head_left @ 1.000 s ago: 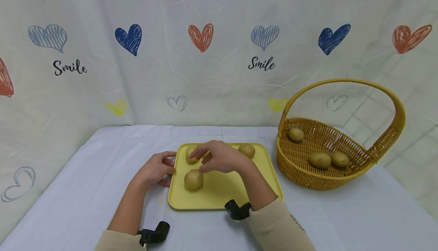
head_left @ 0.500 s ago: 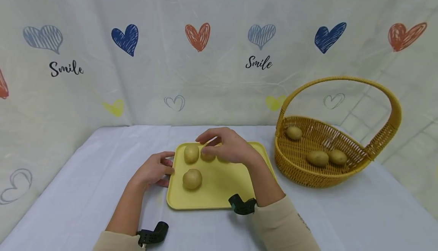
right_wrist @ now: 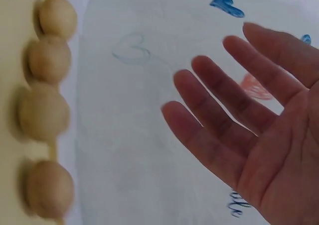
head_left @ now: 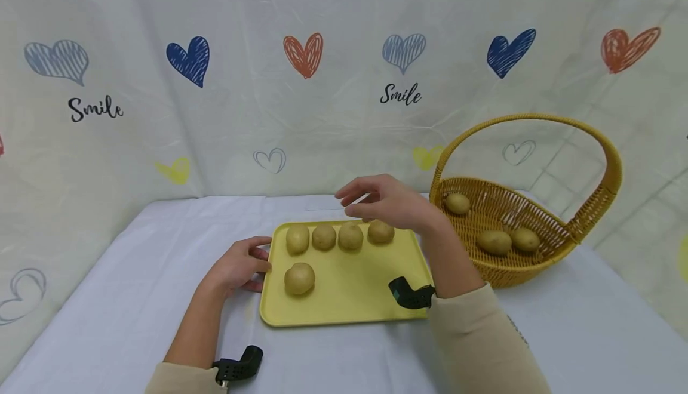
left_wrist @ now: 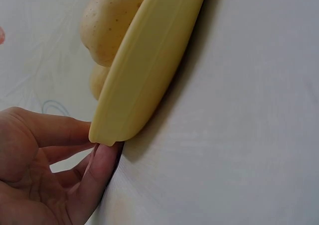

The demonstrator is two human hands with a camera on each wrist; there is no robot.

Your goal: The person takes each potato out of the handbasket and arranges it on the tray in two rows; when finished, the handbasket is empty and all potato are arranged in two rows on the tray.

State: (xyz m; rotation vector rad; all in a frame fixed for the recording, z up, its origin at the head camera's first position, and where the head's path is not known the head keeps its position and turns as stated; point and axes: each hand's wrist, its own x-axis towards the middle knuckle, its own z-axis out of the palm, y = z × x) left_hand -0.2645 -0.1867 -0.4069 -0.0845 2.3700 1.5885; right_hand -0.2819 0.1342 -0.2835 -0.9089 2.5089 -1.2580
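in total i count eight potatoes [head_left: 299,278]: five are on one tray [head_left: 355,292], and three are in one basket [head_left: 524,271]. the five make one row of four, plus one single. the basket has one handle [head_left: 537,117]. there are two hands, one left hand [head_left: 239,267] and one right hand [head_left: 395,202], with two sleeves [head_left: 486,340] and two wrist cameras [head_left: 411,294]. there is one tablecloth [head_left: 322,361] and one printed sheet [head_left: 322,113]. on it i count two striped pale blue hearts [head_left: 404,52], two dark blue hearts [head_left: 188,59], two whole red hearts [head_left: 304,55], two yellow hearts [head_left: 176,170] and three outline hearts [head_left: 270,160]. the word "smile" [head_left: 97,108] is printed two times.
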